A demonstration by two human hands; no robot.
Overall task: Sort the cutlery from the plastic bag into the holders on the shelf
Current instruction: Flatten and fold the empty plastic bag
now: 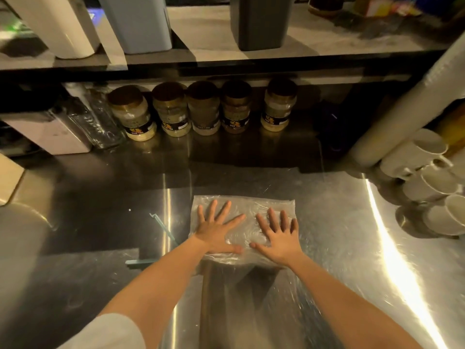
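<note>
Left hand (217, 231) and right hand (279, 239) lie flat, fingers apart, on the bag (251, 205), which may skid on the slick bench (344, 222).

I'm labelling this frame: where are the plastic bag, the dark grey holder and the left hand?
plastic bag (251, 203), head view, bare far part.
dark grey holder (261, 23), head view, front wall.
left hand (217, 233), head view, back of hand.

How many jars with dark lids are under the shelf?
5, in a row on the counter under the shelf: leftmost jar, second jar, middle jar, fourth jar, and rightmost jar, set slightly apart. Others could hide in the dark behind.
</note>
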